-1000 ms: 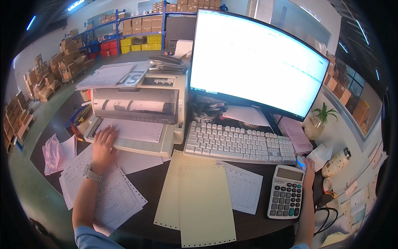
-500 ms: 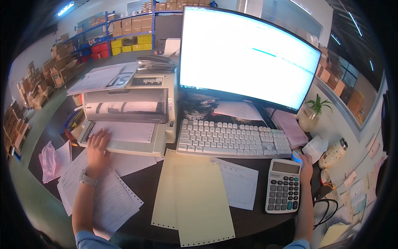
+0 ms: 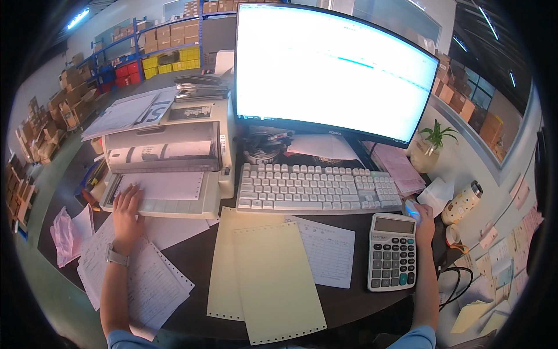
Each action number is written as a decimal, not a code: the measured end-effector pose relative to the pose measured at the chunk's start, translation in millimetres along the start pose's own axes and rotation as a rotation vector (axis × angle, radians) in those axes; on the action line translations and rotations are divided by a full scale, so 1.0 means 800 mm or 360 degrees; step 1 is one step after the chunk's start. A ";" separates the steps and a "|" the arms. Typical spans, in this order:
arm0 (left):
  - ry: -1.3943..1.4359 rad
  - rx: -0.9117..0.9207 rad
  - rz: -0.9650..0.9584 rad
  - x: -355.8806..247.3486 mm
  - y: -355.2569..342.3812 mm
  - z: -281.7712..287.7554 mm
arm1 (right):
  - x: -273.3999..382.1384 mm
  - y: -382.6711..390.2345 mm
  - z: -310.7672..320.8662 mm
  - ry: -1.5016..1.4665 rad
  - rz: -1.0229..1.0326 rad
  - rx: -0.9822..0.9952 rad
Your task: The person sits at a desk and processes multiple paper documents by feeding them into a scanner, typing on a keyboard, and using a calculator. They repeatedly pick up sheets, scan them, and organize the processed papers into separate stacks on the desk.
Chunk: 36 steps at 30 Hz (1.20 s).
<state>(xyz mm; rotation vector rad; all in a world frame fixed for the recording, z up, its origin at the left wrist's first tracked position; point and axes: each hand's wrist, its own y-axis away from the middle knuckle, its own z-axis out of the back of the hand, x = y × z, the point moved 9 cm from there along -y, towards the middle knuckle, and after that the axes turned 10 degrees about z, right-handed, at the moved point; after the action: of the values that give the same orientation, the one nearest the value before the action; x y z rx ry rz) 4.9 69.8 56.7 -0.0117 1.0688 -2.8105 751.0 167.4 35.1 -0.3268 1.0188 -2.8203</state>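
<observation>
My left hand (image 3: 127,212) lies with fingers apart on a white perforated sheet (image 3: 165,186) at the front tray of the beige printer (image 3: 206,142). My right hand (image 3: 424,224) is curled over a mouse (image 3: 411,210) with a blue glow, just right of the white keyboard (image 3: 314,186). Beside that hand lies a silver calculator (image 3: 392,250). Pale yellow perforated sheets (image 3: 276,279) lie in front of the keyboard, with a white printed form (image 3: 325,256) partly under them. Handwritten sheets (image 3: 148,279) lie beneath my left forearm. The monitor (image 3: 334,72) is bright, its contents too washed out to make out.
A plant in a jar (image 3: 423,154), patterned flask (image 3: 462,203) and pink papers (image 3: 395,168) stand or lie at the right. Pink plastic wrap (image 3: 61,235) is at the far left. Shelving (image 3: 136,43) with cartons and crates and stacked boxes (image 3: 70,99) stand behind.
The whole view has shifted left and slightly up. A thin blue bar has appeared on the monitor. My hands remain on the printer sheet and the mouse.
</observation>
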 end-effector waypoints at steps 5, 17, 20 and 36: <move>-0.0003 -0.0001 -0.0008 0.001 0.001 -0.001 | 0.003 0.000 -0.001 -0.0037 0.0031 0.0014; 0.0011 0.0012 -0.0001 0.000 0.000 0.000 | 0.001 0.000 -0.004 -0.0010 0.0050 0.0007; 0.0005 0.0010 0.0006 0.001 0.000 0.000 | 0.006 -0.001 -0.002 -0.0005 0.0048 -0.0005; 0.0005 0.0017 -0.0001 0.000 0.000 0.000 | 0.008 0.000 -0.001 -0.0030 0.0067 -0.0011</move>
<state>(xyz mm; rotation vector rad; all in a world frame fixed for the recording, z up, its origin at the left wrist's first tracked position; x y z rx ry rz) 4.6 70.1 56.6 -0.0064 1.0541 -2.8176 744.8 166.6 35.3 -0.3282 1.0199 -2.7719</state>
